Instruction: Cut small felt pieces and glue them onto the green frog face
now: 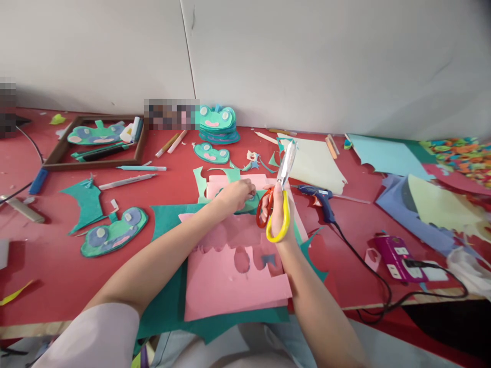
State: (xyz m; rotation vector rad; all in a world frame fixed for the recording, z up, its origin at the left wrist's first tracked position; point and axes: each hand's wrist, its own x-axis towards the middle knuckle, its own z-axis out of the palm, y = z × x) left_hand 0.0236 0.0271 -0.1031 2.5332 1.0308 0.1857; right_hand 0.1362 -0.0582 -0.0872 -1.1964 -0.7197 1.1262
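My right hand is wrapped round a pair of scissors with one red and one yellow handle loop. Their blades point up and away from me, over the far side of the table. Just left of them, my left hand has its fingers curled in. Whatever those fingers hold, if anything, is hidden. Right under it lies a green felt piece, partly covered by the hand. Pink felt sheets with cut-out holes are spread below my forearms, on top of a dark green sheet.
Frog-face felt cutouts are stacked at the back; another frog face lies left. A brown wooden frame holds pens. Right are a blue glue gun, its cord, a purple power strip and felt scraps.
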